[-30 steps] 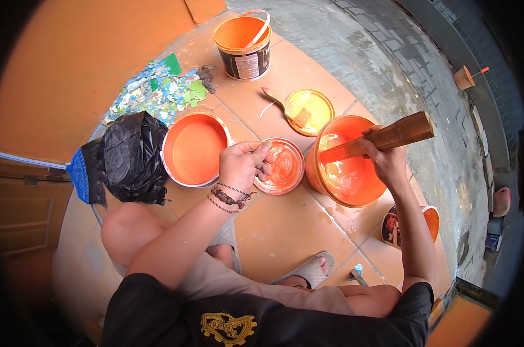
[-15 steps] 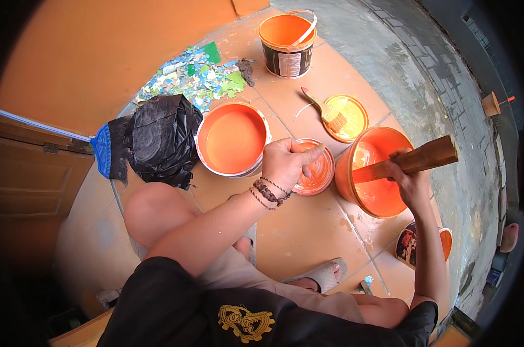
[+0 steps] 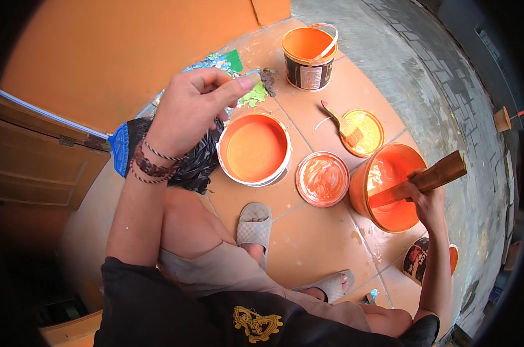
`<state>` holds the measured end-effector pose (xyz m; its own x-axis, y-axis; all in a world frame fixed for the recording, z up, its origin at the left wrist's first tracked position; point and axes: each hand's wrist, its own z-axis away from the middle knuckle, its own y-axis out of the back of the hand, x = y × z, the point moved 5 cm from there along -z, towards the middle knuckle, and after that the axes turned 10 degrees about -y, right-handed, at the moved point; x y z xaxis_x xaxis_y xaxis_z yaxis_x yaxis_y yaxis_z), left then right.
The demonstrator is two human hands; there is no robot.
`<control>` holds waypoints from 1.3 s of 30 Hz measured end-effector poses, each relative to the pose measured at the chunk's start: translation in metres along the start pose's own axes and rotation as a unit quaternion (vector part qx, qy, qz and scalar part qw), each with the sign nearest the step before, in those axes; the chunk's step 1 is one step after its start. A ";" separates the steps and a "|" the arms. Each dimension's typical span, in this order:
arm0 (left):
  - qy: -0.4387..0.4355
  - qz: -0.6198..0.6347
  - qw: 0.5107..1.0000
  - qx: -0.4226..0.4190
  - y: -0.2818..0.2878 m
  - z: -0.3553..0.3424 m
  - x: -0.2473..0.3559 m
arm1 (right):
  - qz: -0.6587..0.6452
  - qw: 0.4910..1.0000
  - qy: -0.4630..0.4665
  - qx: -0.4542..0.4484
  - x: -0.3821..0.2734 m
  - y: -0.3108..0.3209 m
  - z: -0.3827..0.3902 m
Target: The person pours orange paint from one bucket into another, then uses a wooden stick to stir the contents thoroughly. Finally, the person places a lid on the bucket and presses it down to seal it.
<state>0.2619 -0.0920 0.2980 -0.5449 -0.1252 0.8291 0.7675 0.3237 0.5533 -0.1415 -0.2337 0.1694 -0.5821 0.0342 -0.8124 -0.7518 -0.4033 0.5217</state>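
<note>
My right hand [image 3: 427,201] grips a flat wooden stick [image 3: 444,172]. The stick's lower part is coated in orange and reaches into a tilted orange paint bucket [image 3: 359,184]. My left hand [image 3: 195,107] is raised above a black plastic bag [image 3: 201,165], fingers curled and thumb against them; anything pinched there is too small or hidden to make out. Between the hands stand a white-rimmed bucket of orange paint [image 3: 253,147] and a round lid smeared with orange paint [image 3: 323,179]. Beyond them a paintbrush [image 3: 338,121] rests across a yellow-orange lid [image 3: 369,130].
A black-labelled bucket with a handle [image 3: 308,72] stands farther off. Paint flakes [image 3: 253,95] lie by the orange wall, next to the bag. A blue broom [image 3: 119,147] is at the left. A dark paint can [image 3: 418,260] lies near my right forearm. My sandalled feet are on the tiles.
My left hand has moved up and left, from over the smeared lid to above the black bag, uncovering the lid. My right hand keeps its grip on the wooden stick. The view has shifted slightly.
</note>
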 end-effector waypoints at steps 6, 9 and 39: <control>0.263 -0.370 0.888 -0.077 0.095 0.031 -0.206 | -0.082 0.992 0.047 0.079 0.014 0.011 -0.034; 0.348 -0.345 0.864 -0.113 0.066 0.088 -0.288 | -0.034 0.989 0.050 0.137 0.026 0.030 -0.035; 0.321 -0.224 0.917 0.077 0.019 -0.171 -0.218 | -0.076 0.995 -0.032 0.053 -0.013 -0.010 0.001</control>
<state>0.4526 -0.2194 0.1417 -0.4448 -0.7887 0.4244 0.4304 0.2273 0.8735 -0.1272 -0.2290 0.1748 -0.4749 0.1469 -0.8677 -0.8591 -0.2911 0.4209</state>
